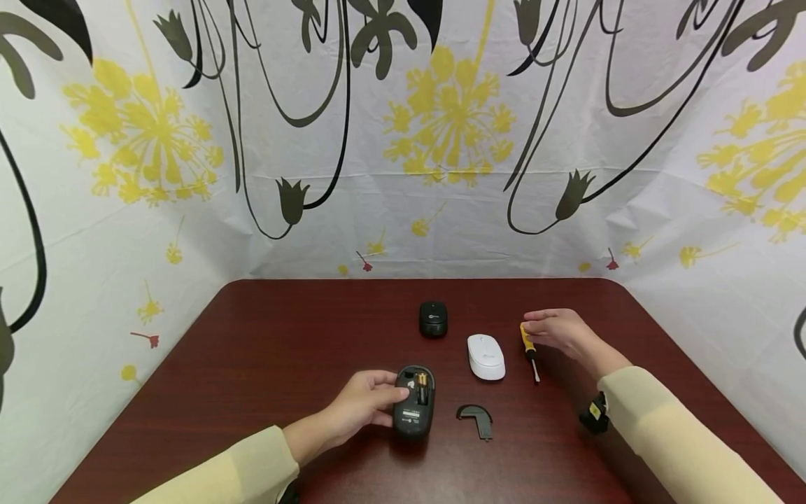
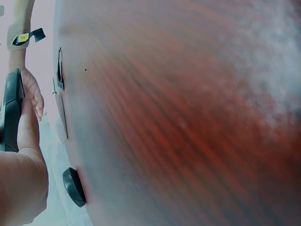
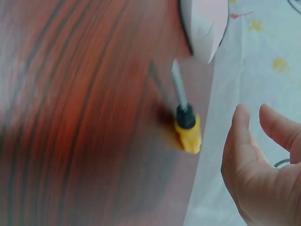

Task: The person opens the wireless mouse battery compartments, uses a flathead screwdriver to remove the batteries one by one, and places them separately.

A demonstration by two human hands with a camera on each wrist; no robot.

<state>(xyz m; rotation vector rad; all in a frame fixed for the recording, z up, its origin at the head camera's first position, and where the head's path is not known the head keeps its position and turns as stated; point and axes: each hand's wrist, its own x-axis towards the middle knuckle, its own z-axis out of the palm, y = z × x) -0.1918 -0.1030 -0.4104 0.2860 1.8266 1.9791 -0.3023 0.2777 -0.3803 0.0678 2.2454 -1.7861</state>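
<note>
My left hand (image 1: 359, 408) grips a black computer mouse (image 1: 412, 420), turned underside up, with my thumb along its edge. A gold-and-black battery (image 1: 422, 388) sits in the mouse's uncovered compartment. In the left wrist view, the gripped mouse (image 2: 10, 113) shows edge-on, raised from the table. At the right, my right hand (image 1: 560, 332) is beside a screwdriver (image 1: 529, 348) with a yellow handle. The right wrist view shows the screwdriver (image 3: 186, 120) apart from my right hand (image 3: 251, 172), whose thumb and fingers are spread with nothing between them.
A dark curved battery cover (image 1: 482, 420) lies right of the gripped mouse. Behind it are a white mouse (image 1: 486, 357) and, farther back, a second black mouse (image 1: 433, 319). The dark red table (image 1: 302, 329) ends at a flower-patterned cloth (image 1: 428, 231).
</note>
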